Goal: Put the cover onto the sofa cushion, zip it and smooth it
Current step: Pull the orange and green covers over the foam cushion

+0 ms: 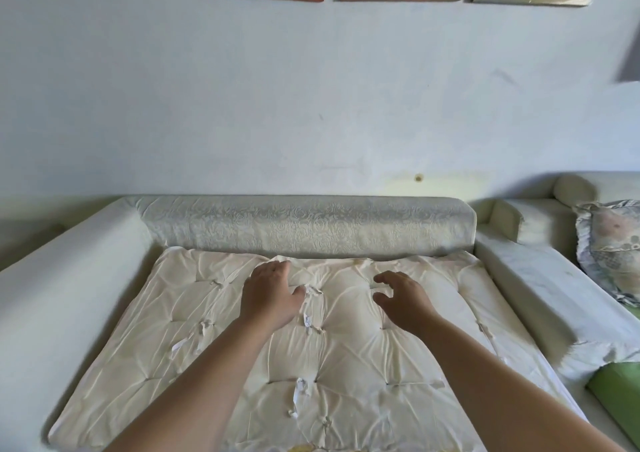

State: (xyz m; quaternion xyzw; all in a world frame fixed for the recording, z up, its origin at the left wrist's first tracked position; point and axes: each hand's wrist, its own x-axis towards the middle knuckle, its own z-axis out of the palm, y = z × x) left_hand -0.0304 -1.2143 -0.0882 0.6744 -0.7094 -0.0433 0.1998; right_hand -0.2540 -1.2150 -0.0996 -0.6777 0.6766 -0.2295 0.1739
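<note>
The pale, scuffed wall (242, 88) filled most of what I could see; under it stood the off-white sofa (69, 261), broad and boxy, with a long rounded backrest (304, 226) in silvery fabric woven with a rose pattern; the sofa cushion (346, 365) lay flat on the seat, its far edge against that backrest, a big cream slab, creased, tufted into soft mounds; a second sofa (540, 289) ran off to the right, carrying a frilled floral pillow (613, 247); the left hand (268, 299) rested palm down on the cushion near the far edge, fingers straight, holding nothing; the right hand (405, 302) was beside it, fingers loosely bent, empty; small knotted white ties (311, 309) poked up between them.
</note>
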